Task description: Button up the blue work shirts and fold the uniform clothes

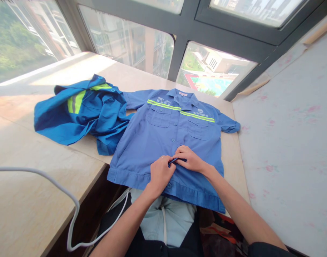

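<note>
A blue short-sleeved work shirt (149, 142) with yellow-green stripes lies spread face up, collar away from me, its hem hanging over the near edge. Both of my hands meet at its front opening, low on the shirt. My left hand (161, 174) is closed on the placket edge, a ring on one finger. My right hand (189, 160) pinches the placket just beside it, lifting a small fold. The button and buttonhole between my fingers are hidden. One button (169, 185) shows on the waistband below my hands, and several run up the front above them.
A crumpled darker blue garment (99, 114) with yellow-green bands lies left, touching the shirt's sleeve. A white cable (74, 207) loops over the near left edge of the stone-like ledge (53, 167). Windows stand behind; a floral-patterned wall (283, 150) borders the right.
</note>
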Demonstrator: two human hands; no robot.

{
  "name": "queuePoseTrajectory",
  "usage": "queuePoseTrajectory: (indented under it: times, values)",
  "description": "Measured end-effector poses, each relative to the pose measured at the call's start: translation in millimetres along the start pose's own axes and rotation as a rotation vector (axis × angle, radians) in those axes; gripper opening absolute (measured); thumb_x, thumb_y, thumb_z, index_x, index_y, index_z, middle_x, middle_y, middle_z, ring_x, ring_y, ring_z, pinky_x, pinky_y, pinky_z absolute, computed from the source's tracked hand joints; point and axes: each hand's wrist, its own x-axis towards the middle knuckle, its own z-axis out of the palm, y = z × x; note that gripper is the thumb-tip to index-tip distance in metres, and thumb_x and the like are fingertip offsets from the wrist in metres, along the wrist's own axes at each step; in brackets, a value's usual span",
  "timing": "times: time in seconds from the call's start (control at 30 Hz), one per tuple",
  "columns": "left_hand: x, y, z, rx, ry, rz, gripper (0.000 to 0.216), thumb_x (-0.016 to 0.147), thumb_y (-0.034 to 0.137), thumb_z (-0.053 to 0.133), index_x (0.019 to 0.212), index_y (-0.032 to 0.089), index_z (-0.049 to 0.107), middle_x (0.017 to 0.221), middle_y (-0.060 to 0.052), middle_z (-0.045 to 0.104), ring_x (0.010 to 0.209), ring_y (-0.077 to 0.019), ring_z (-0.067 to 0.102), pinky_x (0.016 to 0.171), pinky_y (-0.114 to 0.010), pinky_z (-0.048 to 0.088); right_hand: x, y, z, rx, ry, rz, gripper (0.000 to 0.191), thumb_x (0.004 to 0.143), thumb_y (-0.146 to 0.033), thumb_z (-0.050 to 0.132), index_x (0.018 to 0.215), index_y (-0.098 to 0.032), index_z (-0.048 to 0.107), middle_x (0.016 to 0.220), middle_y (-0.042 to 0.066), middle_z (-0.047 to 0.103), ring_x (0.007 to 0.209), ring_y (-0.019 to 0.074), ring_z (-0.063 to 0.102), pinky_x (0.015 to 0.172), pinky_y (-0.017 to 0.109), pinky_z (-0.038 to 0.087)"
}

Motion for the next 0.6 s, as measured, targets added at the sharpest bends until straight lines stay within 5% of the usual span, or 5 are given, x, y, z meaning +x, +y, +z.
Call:
queuePoseTrajectory:
  times: [0.37, 0.6]
  values:
    - [5.1, -1.0, -10.9, -0.085, -0.045, 0.004, 0.028, 0.080, 0.017, 0.058, 0.101, 0.021, 0.076, 0.094, -0.004, 0.076, 0.088, -0.0206, 0.068, 0.081, -0.029, 0.047, 0.1, 0.3, 3.2, 0.001, 0.024, 0.024, 0.021, 0.089, -0.013, 0.056, 0.099, -0.022, 0.072, 0.089, 0.006, 0.064, 0.089, 0.0207, 0.056, 0.083, 0.039, 0.043]
    - [12.5, -10.5, -15.9, -0.265, -0.110, 0.007, 0.031, 0.080, 0.014, 0.055, 0.100, 0.020, 0.078, 0.078, -0.003, 0.076, 0.069, -0.0176, 0.065, 0.073, -0.027, 0.046, 15.0, 1.1, -7.4, 0.020, -0.120, 0.087, 0.017, 0.088, -0.014, 0.060, 0.093, -0.023, 0.074, 0.088, 0.005, 0.063, 0.090, 0.0201, 0.055, 0.085, 0.037, 0.043]
